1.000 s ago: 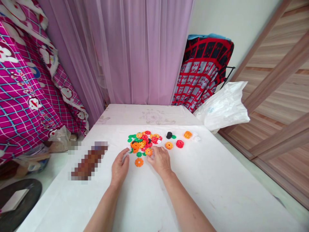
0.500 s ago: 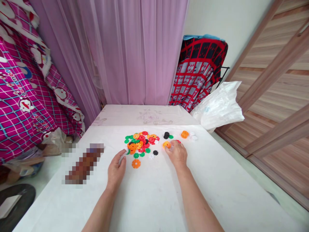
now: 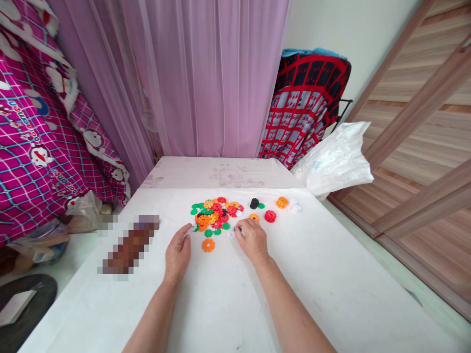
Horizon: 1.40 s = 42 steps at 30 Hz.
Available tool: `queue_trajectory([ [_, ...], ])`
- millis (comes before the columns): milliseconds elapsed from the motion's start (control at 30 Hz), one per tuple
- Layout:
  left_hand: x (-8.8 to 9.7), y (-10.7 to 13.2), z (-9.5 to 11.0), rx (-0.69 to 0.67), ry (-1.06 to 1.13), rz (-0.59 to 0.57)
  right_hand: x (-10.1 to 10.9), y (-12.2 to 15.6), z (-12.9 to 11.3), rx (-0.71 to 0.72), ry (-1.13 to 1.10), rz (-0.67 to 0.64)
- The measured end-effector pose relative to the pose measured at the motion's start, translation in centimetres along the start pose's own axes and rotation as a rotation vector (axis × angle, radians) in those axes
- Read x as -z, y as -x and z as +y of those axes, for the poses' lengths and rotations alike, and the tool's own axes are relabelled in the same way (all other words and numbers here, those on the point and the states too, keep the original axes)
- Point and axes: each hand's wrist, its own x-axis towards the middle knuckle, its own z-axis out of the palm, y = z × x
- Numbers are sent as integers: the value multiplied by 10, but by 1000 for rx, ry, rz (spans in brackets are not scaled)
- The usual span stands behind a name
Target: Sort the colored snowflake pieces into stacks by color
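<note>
A pile of notched plastic snowflake discs [image 3: 211,215] in red, orange, green, black and white lies mid-table. My left hand [image 3: 178,252] rests at its left edge, thumb and fingers apart, fingertips by a white disc [image 3: 194,227]. To the right of the pile, my right hand [image 3: 253,240] pinches a black disc [image 3: 241,229], mostly hidden by the fingers. A white disc [image 3: 231,235] lies just left of those fingers. Behind the right hand, a yellow-orange disc [image 3: 253,216] is partly covered. A single orange disc [image 3: 208,245] lies in front of the pile.
Right of the pile sit a black stack [image 3: 254,203] with a green disc [image 3: 261,206] beside it, a red stack [image 3: 270,216], an orange stack [image 3: 282,202] and white discs [image 3: 294,206]. A white plastic bag [image 3: 334,159] stands by the table's far right corner.
My right hand has let go of the yellow-orange disc and moved left and nearer, closing on the black disc. The red stack is now uncovered. My left hand has barely moved.
</note>
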Motion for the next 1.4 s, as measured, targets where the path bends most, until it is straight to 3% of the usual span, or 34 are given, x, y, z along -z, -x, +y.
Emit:
queue_trajectory([
  [100, 0, 0, 1, -3, 11, -1, -11, 13, -31, 75, -92, -147],
  [233, 0, 0, 1, -5, 15, 4, -19, 23, -55, 114, -124, -230],
  [567, 1, 0, 3, -20, -7, -6, -31, 24, -69, 125, -82, -226],
  [733, 2, 1, 4, -3, -11, -12, -25, 15, -39, 50, -114, -75],
  [867, 2, 2, 4, -2, -19, -18, -6, -2, 13, -193, -55, 93],
  [1000, 2, 2, 3, 2, -18, -4, 5, -11, 50, -348, 39, 78],
  [1400, 3, 1, 5, 16, -62, -32, 1, -13, 56, -358, 90, 45],
])
